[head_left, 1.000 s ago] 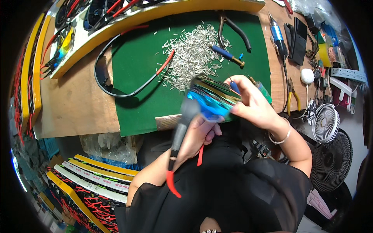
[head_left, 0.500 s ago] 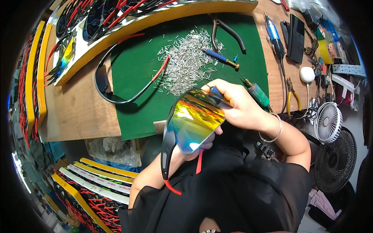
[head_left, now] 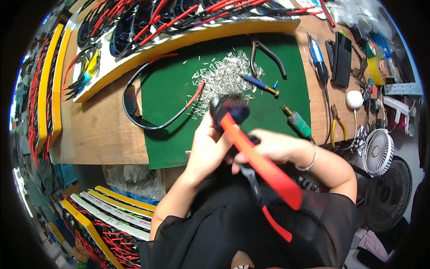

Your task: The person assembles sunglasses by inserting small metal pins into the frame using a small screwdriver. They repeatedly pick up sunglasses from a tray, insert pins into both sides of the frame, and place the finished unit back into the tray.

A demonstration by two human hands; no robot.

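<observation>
A pair of wraparound sunglasses (head_left: 235,112) is held over the near edge of the green mat, its dark lens end partly blurred. My left hand (head_left: 208,145) is closed round the frame. A red-ended temple slants across toward my body, and the other temple hangs lower with a red tip. My right hand (head_left: 277,147) is closed, its fingertips at the grey part of the lower temple; a small dark thing between its fingers is too blurred to name. Beyond lies a pile of small metal pins (head_left: 224,78). Another pair of sunglasses (head_left: 131,105) lies to the left.
On the green mat (head_left: 172,96) are a blue-handled screwdriver (head_left: 260,84) and black-handled pliers (head_left: 271,58). A green-handled tool (head_left: 296,123) lies at its right edge. Farther right are yellow-handled cutters (head_left: 339,119), a phone (head_left: 341,58) and fans (head_left: 377,152). A foam tray (head_left: 188,38) holds several sunglasses.
The sunglasses have been turned: the mirrored lens no longer faces up and the red temple now points toward me. My left hand has come up from beneath; the right has moved lower.
</observation>
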